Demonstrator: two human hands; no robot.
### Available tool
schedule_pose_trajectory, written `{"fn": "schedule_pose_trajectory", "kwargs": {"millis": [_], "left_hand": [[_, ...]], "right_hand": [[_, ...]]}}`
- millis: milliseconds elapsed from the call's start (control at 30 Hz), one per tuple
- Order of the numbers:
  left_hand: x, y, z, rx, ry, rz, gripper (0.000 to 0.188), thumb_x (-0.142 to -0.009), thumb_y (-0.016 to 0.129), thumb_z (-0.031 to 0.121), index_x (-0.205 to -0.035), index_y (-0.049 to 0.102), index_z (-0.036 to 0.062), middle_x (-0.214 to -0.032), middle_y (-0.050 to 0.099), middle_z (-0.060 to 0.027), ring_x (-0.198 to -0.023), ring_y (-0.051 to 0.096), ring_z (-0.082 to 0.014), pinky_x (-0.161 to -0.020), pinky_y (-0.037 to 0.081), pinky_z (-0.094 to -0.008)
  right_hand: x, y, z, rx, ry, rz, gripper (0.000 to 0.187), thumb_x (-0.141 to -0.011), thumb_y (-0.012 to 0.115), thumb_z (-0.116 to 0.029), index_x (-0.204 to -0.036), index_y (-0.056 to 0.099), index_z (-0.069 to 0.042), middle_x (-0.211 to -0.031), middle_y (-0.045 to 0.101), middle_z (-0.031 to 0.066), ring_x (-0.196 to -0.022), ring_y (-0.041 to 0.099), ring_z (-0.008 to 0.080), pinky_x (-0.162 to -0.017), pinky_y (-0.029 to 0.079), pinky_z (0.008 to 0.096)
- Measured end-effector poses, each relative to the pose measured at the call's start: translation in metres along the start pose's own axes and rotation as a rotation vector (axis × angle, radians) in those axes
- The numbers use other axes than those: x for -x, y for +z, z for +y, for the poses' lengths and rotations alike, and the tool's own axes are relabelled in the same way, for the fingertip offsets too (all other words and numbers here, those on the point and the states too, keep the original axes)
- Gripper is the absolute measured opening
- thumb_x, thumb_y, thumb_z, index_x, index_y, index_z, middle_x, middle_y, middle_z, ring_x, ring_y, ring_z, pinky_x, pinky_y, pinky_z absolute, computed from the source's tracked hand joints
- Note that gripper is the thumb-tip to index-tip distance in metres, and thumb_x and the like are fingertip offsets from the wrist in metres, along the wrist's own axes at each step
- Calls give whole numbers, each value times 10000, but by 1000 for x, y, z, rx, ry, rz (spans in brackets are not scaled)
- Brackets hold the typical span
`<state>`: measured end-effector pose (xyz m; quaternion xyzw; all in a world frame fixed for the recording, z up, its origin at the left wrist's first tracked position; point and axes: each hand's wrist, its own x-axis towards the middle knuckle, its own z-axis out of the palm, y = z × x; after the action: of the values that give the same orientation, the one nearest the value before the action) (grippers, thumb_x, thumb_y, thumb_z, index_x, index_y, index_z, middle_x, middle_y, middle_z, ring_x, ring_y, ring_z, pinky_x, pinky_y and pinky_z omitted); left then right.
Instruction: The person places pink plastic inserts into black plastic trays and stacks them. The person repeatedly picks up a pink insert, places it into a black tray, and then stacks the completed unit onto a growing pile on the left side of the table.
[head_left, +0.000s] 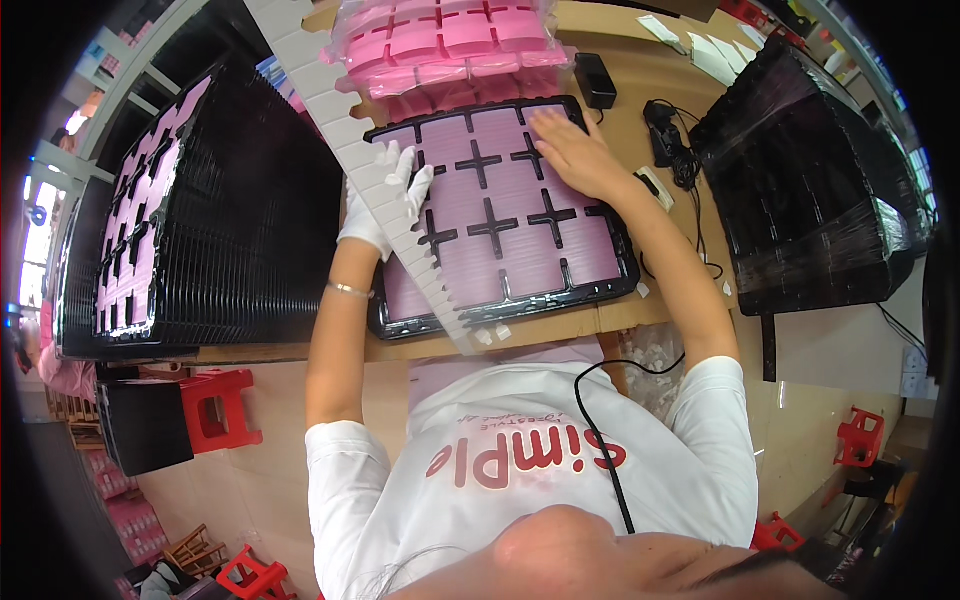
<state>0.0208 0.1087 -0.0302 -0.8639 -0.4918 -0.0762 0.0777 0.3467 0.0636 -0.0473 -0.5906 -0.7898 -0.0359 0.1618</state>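
Black tray [560, 297] with pink sheeting [515, 190] inside, lying on the bench [625, 45]. Hands apart: bare right hand [575, 155] flat at tray's far right, fingers extended; gloved left hand [407, 178] at left side, crossed by pale toothed strip [335, 105], can't tell if it's gripping. Pink bagged stack [450, 40] beyond, black tray stack [250, 200] left, film-wrapped black stack [800, 190] right.

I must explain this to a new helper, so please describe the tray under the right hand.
Find the brown table between two tall black stacks. Near its front edge lies a black tray with pinkish panels. Unlike the stacks, it has the bare right hand resting on it.
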Motion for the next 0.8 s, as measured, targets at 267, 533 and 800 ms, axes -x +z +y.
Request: {"fn": "schedule_pose_trajectory", "kwargs": {"millis": [267, 533, 800], "left_hand": [[-9, 31, -37, 75, 80, 103, 514, -988, 463, 395, -1382, 474, 63, -1470, 415, -172, -1351, 415, -301, -1111, 307, -481], [114, -62, 12, 311, 372, 13, 309, -938, 555, 235, -1220, 622, 128, -1275, 602, -75, -1233, 526, -238, -1129, 235, -550], [112, -79, 18, 249, 413, 44, 329, -912, 584, 165, -1224, 617, 64, -1220, 637, -123, -1189, 562, -299, -1107, 316, -479]], "right_hand": [[15, -6, 14, 16, 118, 38, 473, -1020, 360, -340, -1386, 476, -65, -1447, 466, 109, -1359, 410, 223, -1160, 172, 529], [133, -80, -49, -433, -163, -110, 357, -974, 473, -182, -1291, 576, -57, -1356, 555, 117, -1297, 484, 252, -1150, 254, 464], [131, -78, -52, -257, -213, -109, 346, -940, 520, -174, -1244, 599, -29, -1298, 594, 124, -1254, 516, 257, -1145, 271, 465]]}}
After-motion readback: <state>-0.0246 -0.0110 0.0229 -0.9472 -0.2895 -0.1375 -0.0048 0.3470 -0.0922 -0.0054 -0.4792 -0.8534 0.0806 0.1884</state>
